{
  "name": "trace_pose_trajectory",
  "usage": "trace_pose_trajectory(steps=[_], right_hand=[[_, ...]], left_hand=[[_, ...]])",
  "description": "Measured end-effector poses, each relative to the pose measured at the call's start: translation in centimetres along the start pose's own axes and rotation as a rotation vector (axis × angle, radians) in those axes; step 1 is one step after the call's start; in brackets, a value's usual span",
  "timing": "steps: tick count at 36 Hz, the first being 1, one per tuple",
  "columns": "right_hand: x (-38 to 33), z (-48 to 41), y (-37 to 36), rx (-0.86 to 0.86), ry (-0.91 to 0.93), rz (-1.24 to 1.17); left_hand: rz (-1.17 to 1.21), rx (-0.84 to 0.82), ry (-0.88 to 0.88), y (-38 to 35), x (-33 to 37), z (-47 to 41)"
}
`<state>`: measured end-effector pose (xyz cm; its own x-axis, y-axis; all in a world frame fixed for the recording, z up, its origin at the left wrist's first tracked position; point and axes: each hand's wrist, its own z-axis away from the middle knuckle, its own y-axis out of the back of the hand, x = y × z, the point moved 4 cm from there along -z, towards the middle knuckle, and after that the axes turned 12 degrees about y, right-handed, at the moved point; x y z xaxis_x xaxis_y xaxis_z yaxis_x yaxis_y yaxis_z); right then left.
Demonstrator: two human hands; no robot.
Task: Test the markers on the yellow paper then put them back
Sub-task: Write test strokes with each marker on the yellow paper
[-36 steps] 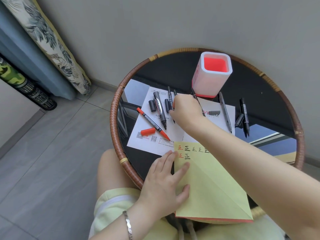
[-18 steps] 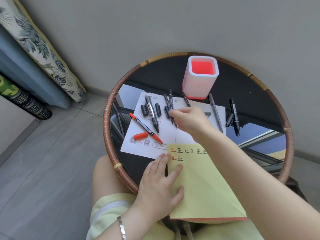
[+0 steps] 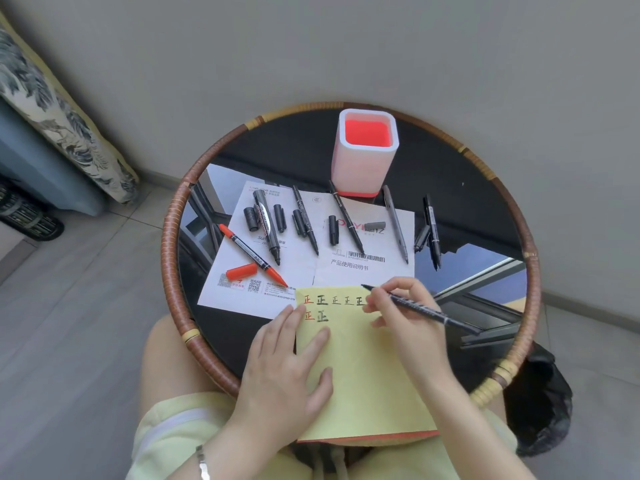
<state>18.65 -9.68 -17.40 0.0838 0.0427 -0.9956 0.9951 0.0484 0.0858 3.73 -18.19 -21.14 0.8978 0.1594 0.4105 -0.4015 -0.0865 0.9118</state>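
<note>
The yellow paper (image 3: 367, 382) lies at the table's near edge, with red and black test marks along its top. My left hand (image 3: 287, 368) rests flat on its left side with straight fingers. My right hand (image 3: 405, 317) grips a thin black marker (image 3: 426, 310), uncapped, whose tip points up and left over the paper's top right corner. Several uncapped black markers (image 3: 266, 226) and a red marker (image 3: 252, 255) lie with loose caps on a white sheet (image 3: 363, 271). The white and red pen holder (image 3: 367, 154) stands upright behind them.
The round glass table has a woven rattan rim (image 3: 173, 237) and stands against a grey wall. Another black marker (image 3: 433, 232) lies on bare glass at the right. A curtain (image 3: 59, 116) hangs at the far left. My knees sit under the near edge.
My right hand picked a thin black marker off the white sheet and drew back to the yellow paper's top right. The left hand stayed flat on the paper.
</note>
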Motion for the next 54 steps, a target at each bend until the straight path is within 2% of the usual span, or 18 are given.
trace_pose_trajectory(steps=[9,15,18,32,43,54], right_hand=[[1.7,0.3,-2.4,0.185,0.015,0.085],[2.7,0.6,-2.9,0.261,0.13,0.205],[3.1,0.7,-2.7,0.287,0.128,0.206],[3.6,0.5,-3.2,0.205,0.201,0.278],[3.6,0.6,-3.1,0.241,0.198,0.251],[3.7,0.6,-3.1,0.208,0.206,0.238]], left_hand=[[-0.023,-0.037,0.023,0.0,0.0,0.0],[-0.02,-0.038,0.023,-0.1,0.0,0.0],[-0.013,-0.034,0.024,-0.1,0.1,0.0],[0.004,-0.022,0.025,0.0,0.2,0.0],[-0.004,-0.037,0.033,0.0,0.2,-0.1],[0.001,-0.024,0.028,0.0,0.2,-0.1]])
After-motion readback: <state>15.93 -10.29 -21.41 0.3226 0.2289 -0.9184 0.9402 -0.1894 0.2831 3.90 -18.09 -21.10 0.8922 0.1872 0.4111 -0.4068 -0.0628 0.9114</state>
